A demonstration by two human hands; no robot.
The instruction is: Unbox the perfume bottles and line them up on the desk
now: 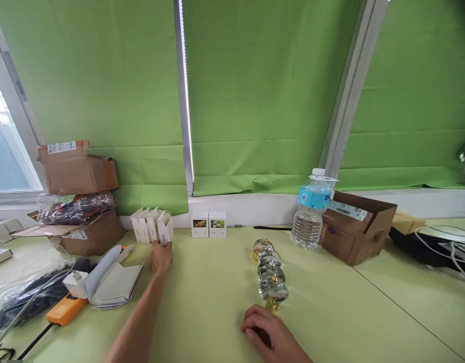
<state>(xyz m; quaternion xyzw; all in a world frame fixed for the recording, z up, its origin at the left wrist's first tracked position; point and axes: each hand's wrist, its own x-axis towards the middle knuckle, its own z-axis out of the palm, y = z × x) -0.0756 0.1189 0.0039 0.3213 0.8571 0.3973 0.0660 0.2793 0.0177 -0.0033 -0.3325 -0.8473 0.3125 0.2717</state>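
Observation:
My left hand is closed on the lower part of a small white box, the rightmost in a row on the table. Beside it stand more narrow white boxes, their top flaps raised. My right hand lies on the table, fingers loosely curled toward the thumb, with nothing visible in them. Just beyond its knuckles is a line of clear glass jars with gold-coloured fittings; I cannot tell whether the hand touches the nearest fitting. Two white boxes with flower pictures stand side by side against the wall.
A large water bottle and an open cardboard box stand at the back right. On the left are stacked cardboard boxes, an open notebook, an orange power strip and plastic wrap. Cables lie far right.

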